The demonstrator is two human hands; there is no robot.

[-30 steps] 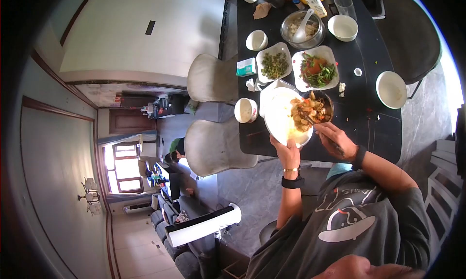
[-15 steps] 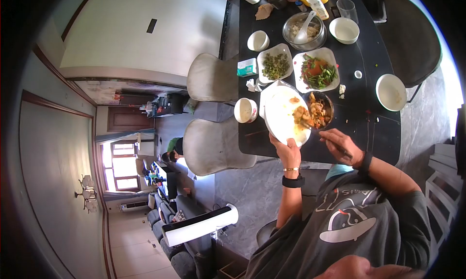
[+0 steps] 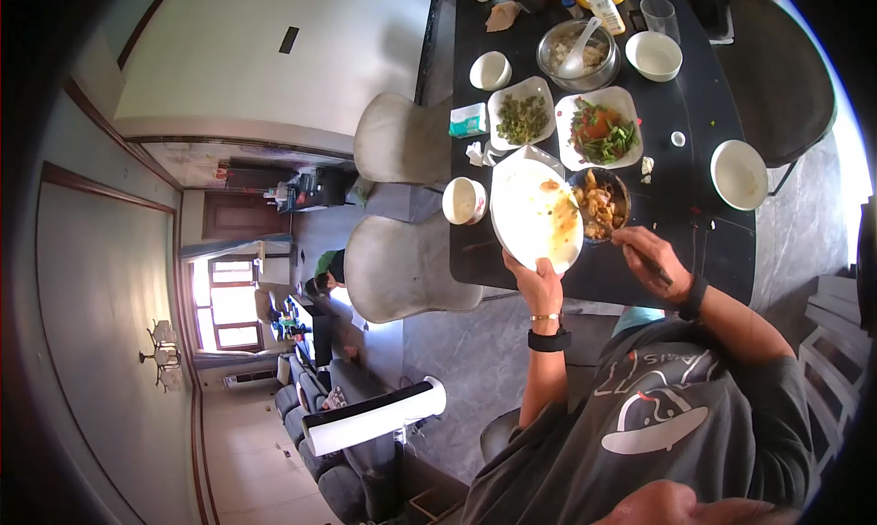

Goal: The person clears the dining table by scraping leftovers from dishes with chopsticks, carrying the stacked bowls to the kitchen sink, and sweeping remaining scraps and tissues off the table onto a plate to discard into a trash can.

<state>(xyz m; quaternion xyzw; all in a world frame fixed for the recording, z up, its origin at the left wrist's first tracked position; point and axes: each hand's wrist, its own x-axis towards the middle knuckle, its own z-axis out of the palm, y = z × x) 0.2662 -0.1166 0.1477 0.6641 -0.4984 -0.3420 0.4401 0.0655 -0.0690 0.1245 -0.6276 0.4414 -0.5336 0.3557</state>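
Observation:
My left hand (image 3: 537, 286) grips the near end of a white oval plate (image 3: 521, 210), which is tilted to the right and smeared with orange sauce and a few scraps. Against the plate's right edge stands a dark round bowl (image 3: 625, 205) full of chunky stewed food (image 3: 600, 204). My right hand (image 3: 653, 256) is closed around dark chopsticks (image 3: 656, 271), their tips down by the bowl's near rim and partly hidden. Just beyond are a square white dish of green and red vegetables (image 3: 603, 134) and another of chopped greens (image 3: 523, 119).
On the black table (image 3: 676, 210) stand a steel pot (image 3: 614, 68) with a white spoon (image 3: 574, 63), white bowls (image 3: 740, 175), a paper cup (image 3: 464, 202), a tissue pack (image 3: 468, 120) and a glass (image 3: 660, 18). Chairs (image 3: 411, 265) line the left side; another person (image 3: 327, 274) is far off.
The clump of food on the plate's right side has gone into the dark bowl, leaving mostly sauce. My right hand has shifted slightly, still holding the chopsticks.

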